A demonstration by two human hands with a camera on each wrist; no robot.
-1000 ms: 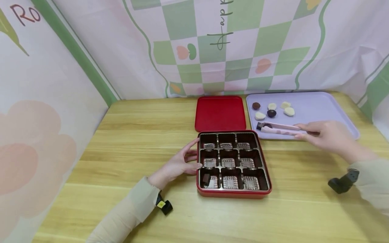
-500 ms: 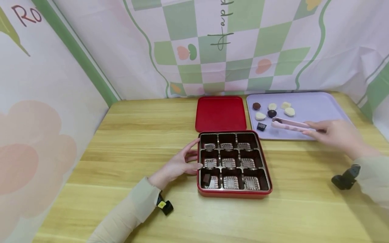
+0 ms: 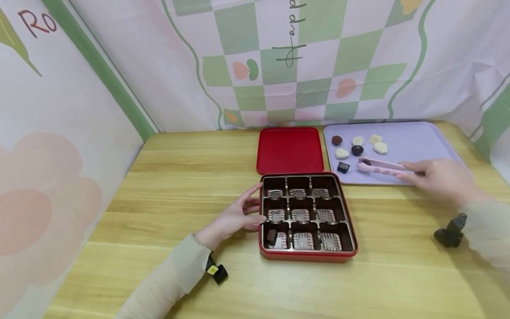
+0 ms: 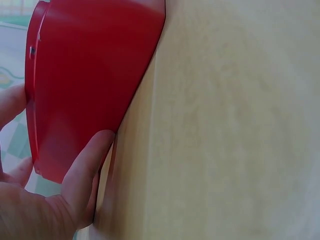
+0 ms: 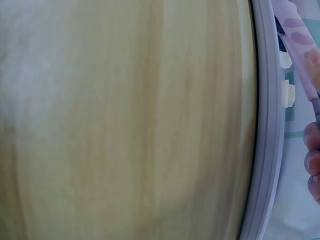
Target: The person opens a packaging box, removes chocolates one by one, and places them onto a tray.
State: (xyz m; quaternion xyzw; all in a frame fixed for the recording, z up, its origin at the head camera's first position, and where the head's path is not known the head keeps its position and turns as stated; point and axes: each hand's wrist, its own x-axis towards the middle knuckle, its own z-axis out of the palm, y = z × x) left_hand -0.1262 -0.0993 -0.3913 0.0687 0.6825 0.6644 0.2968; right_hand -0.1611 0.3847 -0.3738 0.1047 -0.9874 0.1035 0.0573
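Observation:
My left hand [image 3: 235,218] rests its spread fingers and thumb against the left side of a red tin [image 3: 311,256]. A brown divided insert with several compartments fills the tin; a dark chocolate block [image 3: 272,236] leans in its front left compartment. In the left wrist view, the thumb [image 4: 87,167] lies against the tin's red wall. My right hand [image 3: 442,177] holds pink tongs [image 3: 382,167] over the lilac tray [image 3: 422,141]. The tongs' tips stand just right of a black square chocolate [image 3: 343,167], apart from it. Whether anything sits between the tips is hard to see.
On the tray's left part lie a brown chocolate [image 3: 336,140], a dark round one [image 3: 357,150] and several white ones [image 3: 380,147]. A red lid [image 3: 290,150] lies flat behind the tin. A patterned cloth [image 3: 275,53] hangs behind the wooden table [image 3: 191,168].
The tongs have come away from the black square chocolate, moving right with the right hand, then dipping slightly lower. The chocolate stays on the tray. The left hand has kept its place.

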